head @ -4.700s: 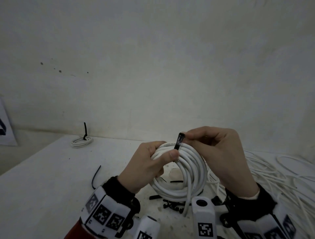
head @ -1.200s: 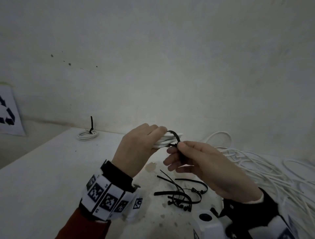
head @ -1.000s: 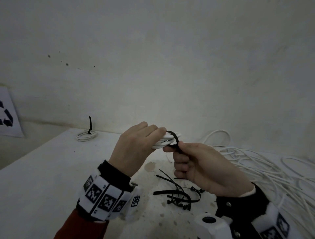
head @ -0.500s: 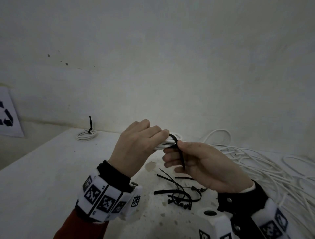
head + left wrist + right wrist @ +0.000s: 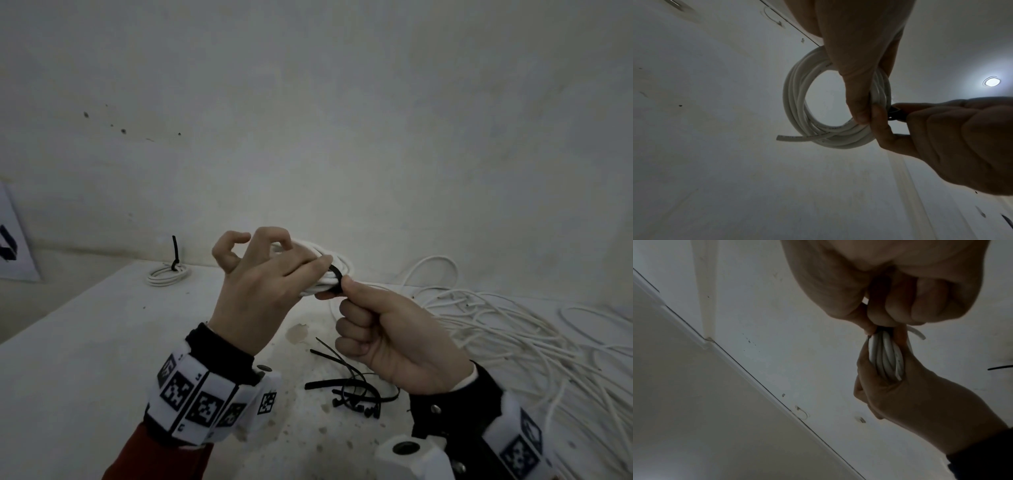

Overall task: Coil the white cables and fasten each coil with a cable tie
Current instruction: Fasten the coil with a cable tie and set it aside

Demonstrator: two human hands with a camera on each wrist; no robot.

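Left hand (image 5: 263,284) grips one coil (image 5: 797,100); right hand (image 5: 387,329) pinches its tie (image 5: 337,275); perhaps five spare ties (image 5: 352,390) at 6 o'clock.

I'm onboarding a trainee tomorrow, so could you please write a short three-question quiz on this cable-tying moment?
1. True or false: the left hand holds the white cable coil.
2. What does the right hand pinch? A) black cable tie B) loose white cables
3. Where is the already tied coil?

Key: 1 true; 2 A; 3 on the table, far left, near the wall.
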